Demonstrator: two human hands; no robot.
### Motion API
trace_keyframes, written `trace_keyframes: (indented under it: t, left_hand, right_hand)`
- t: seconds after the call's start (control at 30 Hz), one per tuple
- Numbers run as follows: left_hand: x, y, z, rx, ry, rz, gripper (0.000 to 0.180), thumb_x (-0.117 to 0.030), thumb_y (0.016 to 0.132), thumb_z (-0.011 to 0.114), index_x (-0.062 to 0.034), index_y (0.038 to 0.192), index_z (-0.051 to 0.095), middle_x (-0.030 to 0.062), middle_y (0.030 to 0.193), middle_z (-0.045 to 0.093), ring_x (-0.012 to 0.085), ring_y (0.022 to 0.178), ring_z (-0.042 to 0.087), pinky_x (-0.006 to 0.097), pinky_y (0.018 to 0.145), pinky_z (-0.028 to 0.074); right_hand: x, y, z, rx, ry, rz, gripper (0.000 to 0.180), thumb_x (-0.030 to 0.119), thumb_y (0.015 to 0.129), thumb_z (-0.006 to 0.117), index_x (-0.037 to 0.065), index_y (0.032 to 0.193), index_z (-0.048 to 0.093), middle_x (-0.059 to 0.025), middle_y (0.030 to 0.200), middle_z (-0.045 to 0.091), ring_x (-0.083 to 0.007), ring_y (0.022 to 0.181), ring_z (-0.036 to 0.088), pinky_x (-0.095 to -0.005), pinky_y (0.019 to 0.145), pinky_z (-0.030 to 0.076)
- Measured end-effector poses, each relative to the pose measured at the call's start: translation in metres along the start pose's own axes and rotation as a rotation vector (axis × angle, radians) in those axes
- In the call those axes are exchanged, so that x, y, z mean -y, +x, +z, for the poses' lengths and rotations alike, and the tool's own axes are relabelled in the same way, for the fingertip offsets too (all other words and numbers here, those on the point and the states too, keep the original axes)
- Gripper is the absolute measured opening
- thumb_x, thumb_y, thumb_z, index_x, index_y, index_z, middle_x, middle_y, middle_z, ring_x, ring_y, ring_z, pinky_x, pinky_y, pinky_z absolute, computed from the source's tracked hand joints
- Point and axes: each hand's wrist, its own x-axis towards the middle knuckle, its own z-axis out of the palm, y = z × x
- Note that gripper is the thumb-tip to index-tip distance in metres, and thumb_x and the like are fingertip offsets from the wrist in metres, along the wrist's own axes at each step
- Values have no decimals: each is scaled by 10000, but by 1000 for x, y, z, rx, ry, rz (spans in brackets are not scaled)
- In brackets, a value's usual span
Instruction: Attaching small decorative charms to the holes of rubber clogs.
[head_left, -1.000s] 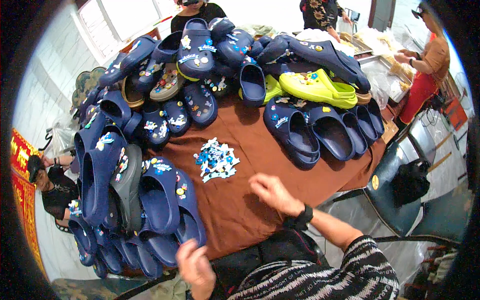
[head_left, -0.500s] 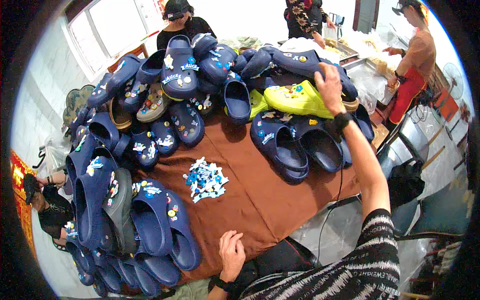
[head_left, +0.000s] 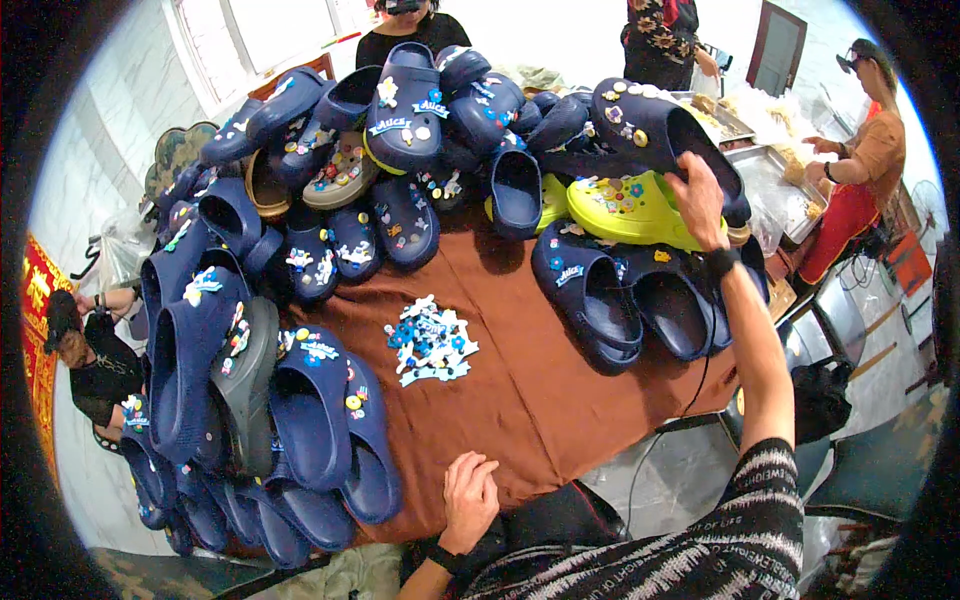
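I reached for the yellow-green clog [head_left: 628,208] at the far side of the pile.
My right hand [head_left: 697,190] curled on its heel (lift slowly); my left hand [head_left: 470,497] lay flat and loose on the brown table [head_left: 540,400].

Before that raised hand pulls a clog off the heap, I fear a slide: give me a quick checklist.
1. Right hand on the navy clog: ok, fingers touch its rim.
2. Grip closed: cannot tell.
3. Yellow-green clog beneath free of the hand: ok.
4. Left hand bracing on the brown tablecloth edge: ok.
5. Pile of charms away from the heap: ok.
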Motion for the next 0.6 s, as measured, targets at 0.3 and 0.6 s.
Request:
trace_keyframes:
  t: [0.3,0.6]
  left_hand:
    - [8,-3,-4,9,-98,-74,253,-20,884,582,-9,1132,630,179,1167,618,382,1145,562,454,1006,450]
    - [-32,-2,-41,-76,-944,-525,786,-131,960,605,-22,1565,114,201,1444,366,280,1267,460,385,1076,390]
  right_hand:
    - [156,-193,-75,318,517,-31,236,93,762,764,13,861,565,-148,811,542,-327,744,564,-396,674,476]
    - [269,-317,-100,950,751,191,237,169,853,720,12,889,546,-177,821,568,-384,743,580,-454,650,462]
